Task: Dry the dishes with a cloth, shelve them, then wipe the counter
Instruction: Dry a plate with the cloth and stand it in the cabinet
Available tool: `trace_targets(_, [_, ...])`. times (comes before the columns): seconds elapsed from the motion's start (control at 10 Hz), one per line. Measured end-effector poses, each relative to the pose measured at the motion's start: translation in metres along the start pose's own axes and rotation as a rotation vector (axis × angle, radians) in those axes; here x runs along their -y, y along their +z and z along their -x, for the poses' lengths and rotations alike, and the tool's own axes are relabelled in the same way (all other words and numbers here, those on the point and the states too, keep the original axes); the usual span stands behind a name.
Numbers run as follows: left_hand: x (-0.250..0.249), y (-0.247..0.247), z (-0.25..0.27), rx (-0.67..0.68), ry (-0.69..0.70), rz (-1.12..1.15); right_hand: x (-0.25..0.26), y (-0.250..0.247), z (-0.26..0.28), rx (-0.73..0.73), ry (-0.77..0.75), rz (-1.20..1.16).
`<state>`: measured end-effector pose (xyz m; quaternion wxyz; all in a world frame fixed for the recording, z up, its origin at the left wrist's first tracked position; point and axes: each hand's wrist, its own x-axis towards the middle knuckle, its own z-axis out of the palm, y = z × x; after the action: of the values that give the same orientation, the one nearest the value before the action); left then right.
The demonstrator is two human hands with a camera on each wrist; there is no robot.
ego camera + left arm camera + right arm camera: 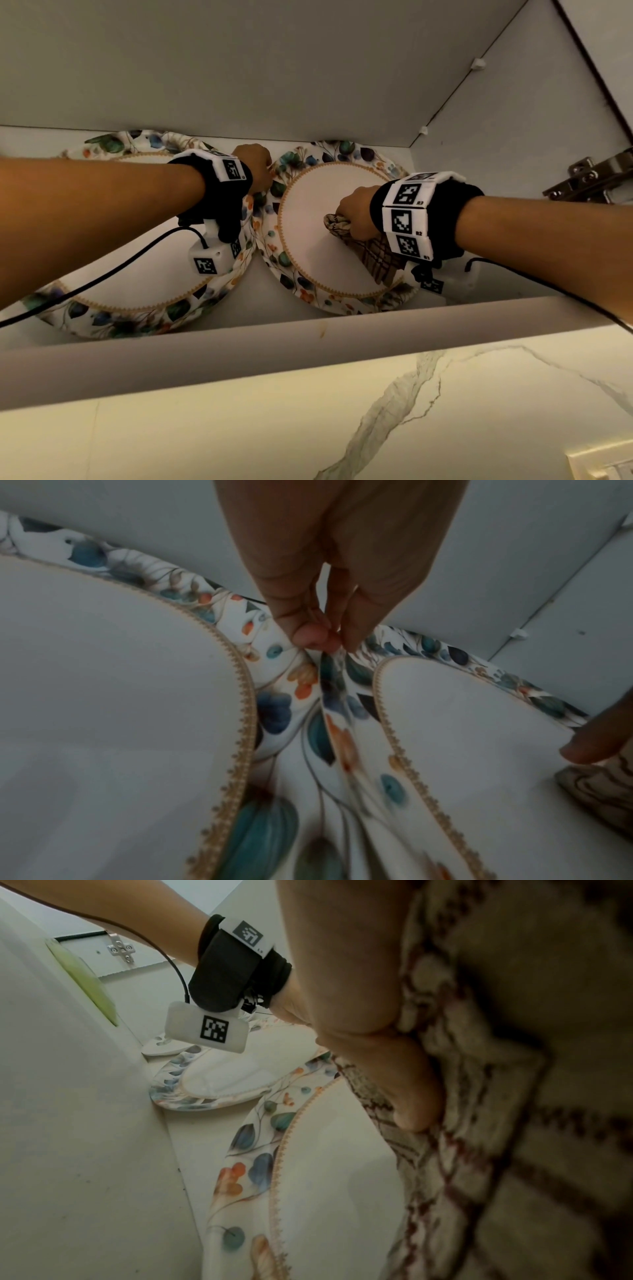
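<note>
hidden: cloth [371,255] partly under right hand [356,216] | right grip: bunching cloth on right plate [308,240] | left hand [255,168] grip: pinching that plate's rim | plates flat on shelf [239,294]

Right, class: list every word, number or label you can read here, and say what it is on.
"R3": right wristband, top code tile.
"R2": same band, middle tile.
"R1": same band, bottom tile.
Left wristband: a label beginning "L", too small to read fully.
</note>
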<state>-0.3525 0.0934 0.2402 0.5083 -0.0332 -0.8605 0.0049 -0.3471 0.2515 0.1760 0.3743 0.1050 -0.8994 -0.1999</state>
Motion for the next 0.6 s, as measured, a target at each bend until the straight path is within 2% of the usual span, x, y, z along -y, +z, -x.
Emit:
trace_targets(0.2, [0.002,-0.001,-0.004,-0.038,0.007,0.066,-0.009,-0.011,0.001,-0.030,0.070,-0.027])
trace_targets(0.3, [-0.004,-0.010,-0.001,-0.061,0.055,0.025,-0.019,-0.023,0.003,-0.028,0.111,-0.034])
trace_targets(0.4, [-0.018,-0.031,0.008,-0.016,0.132,-0.037,-0.034,-0.036,0.015,-0.066,0.147,-0.006])
trace_targets(0.5, [-0.034,-0.045,0.023,0.058,0.206,-0.073,-0.048,-0.047,0.037,-0.138,0.222,-0.136])
trace_targets(0.6, [-0.046,-0.053,0.042,0.072,0.286,-0.087,-0.046,-0.068,0.058,-0.105,0.285,-0.135])
